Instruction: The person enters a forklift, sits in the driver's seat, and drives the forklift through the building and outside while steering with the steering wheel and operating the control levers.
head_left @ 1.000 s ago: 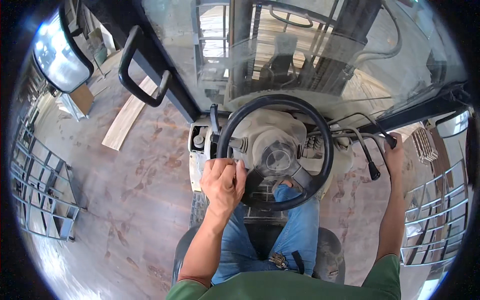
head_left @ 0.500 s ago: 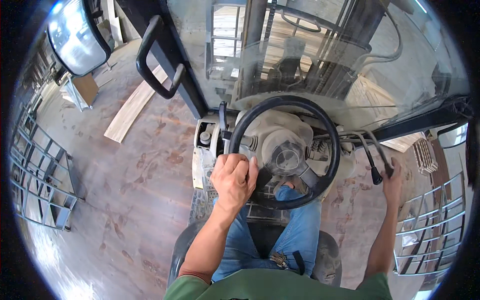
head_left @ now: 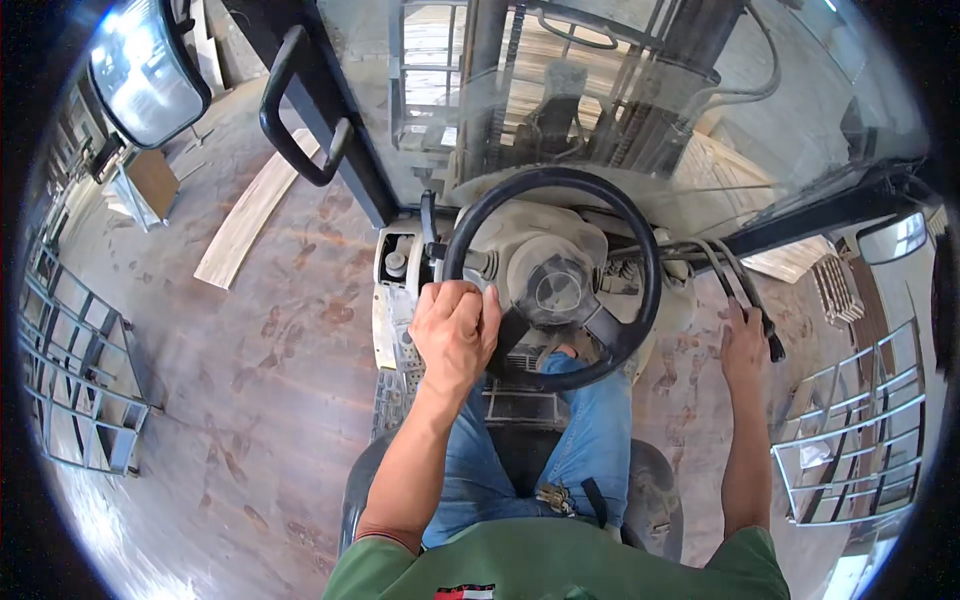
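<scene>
Seated, the person's left hand [head_left: 455, 330] gripped the steering wheel's [head_left: 640, 250] near-left rim; the right hand [head_left: 743, 345] curled around a lever [head_left: 752, 300].

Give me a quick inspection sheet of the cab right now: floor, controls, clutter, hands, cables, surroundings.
Surface: stained concrete floor, reddish marks.
Job's things: black steering wheel; black control levers at right.
Clutter: wooden plank on the floor; keys at the lap.
Hands: left hand grips the wheel's left rim; right hand on the levers.
Cables: hose behind the windscreen.
Surroundings: metal racks left, wire cage right, side mirror.
</scene>
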`<state>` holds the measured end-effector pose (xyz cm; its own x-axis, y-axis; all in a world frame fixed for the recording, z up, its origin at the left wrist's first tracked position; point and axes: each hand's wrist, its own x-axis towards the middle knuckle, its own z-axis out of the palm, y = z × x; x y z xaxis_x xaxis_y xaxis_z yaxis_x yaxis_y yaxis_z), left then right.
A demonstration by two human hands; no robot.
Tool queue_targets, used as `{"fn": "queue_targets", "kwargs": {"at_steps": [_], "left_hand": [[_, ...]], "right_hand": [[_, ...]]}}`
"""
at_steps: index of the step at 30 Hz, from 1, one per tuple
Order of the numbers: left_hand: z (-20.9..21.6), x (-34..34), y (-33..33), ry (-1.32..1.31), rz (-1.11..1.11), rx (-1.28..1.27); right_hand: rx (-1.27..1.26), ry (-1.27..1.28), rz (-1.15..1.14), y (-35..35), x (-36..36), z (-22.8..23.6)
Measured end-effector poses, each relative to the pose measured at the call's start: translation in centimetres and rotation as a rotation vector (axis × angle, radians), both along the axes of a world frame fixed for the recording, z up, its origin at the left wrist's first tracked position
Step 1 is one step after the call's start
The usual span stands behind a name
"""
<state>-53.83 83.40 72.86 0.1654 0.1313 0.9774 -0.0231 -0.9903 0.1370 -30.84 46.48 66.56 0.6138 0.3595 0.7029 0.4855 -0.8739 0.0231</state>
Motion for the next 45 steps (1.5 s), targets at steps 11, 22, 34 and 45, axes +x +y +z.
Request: {"fn": "queue_targets", "kwargs": {"at_steps": [11, 22, 34, 45], "left_hand": [[-0.9, 0.3, -0.1, 0.007, 0.004, 0.055], [-0.2, -0.2, -0.4, 0.008, 0.008, 0.056], [0.4, -1.4, -0.4, 0.044, -0.002, 0.030], [0.2, -3.6, 2.7, 0.084, 0.053, -0.075]], "right_hand": [[0.354, 0.105, 0.215, 0.6, -2.6, -4.9], [0.420, 0.007, 0.204, 0.8, -2.8, -8.0], [0.446, 0.066, 0.202, 1.2, -4.4, -7.0], [0.366, -0.001, 0.319, 1.6, -4.1, 0.3]]}}
